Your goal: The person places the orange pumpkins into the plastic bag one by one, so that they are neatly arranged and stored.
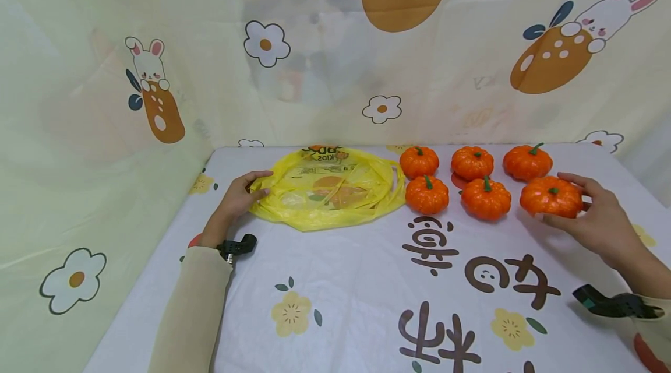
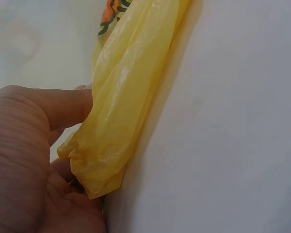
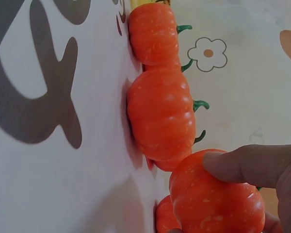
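Observation:
At the left of the table lies a crumpled yellow plastic bag (image 1: 327,189) with printing on it. My left hand (image 1: 238,195) grips its left end, the thumb on the near side and the fingers behind; in the left wrist view the bunched plastic (image 2: 111,121) sits between them. On the right, my right hand (image 1: 603,215) holds an orange toy pumpkin (image 1: 551,197) by its sides. In the right wrist view this pumpkin (image 3: 216,199) seems a little off the table, with my thumb (image 3: 237,165) across it. Its underside is hidden.
Several more orange pumpkins stand in two rows beside the bag: a front-left one (image 1: 427,194), a front-middle one (image 1: 486,198), and back ones including the far-right one (image 1: 527,162). A patterned cloth (image 1: 335,280) covers the table. A printed curtain (image 1: 325,81) hangs behind.

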The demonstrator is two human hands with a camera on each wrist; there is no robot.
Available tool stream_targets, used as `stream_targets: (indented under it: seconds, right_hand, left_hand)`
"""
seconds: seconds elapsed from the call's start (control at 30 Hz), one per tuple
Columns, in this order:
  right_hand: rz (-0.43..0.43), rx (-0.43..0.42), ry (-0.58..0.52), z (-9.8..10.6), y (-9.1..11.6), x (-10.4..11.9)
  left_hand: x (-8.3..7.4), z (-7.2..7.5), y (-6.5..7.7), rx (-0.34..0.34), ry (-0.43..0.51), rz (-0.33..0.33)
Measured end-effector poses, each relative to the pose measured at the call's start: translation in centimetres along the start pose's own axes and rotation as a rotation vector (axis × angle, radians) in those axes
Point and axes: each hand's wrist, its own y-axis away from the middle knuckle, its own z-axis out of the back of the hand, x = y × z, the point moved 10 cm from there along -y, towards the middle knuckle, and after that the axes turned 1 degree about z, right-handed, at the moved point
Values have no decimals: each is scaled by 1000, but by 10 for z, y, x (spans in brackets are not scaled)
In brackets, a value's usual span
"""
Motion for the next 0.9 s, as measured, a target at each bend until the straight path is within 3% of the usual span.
stream_targets:
  seconds: [0.4, 0.9]
  right_hand:
    - [-31, -6, -27, -3, 2, 8]
    - [-35, 66, -63, -7, -1, 23]
  left_hand:
    - [0, -1, 0, 2, -1, 8]
    - [0, -1, 0, 1, -1, -7]
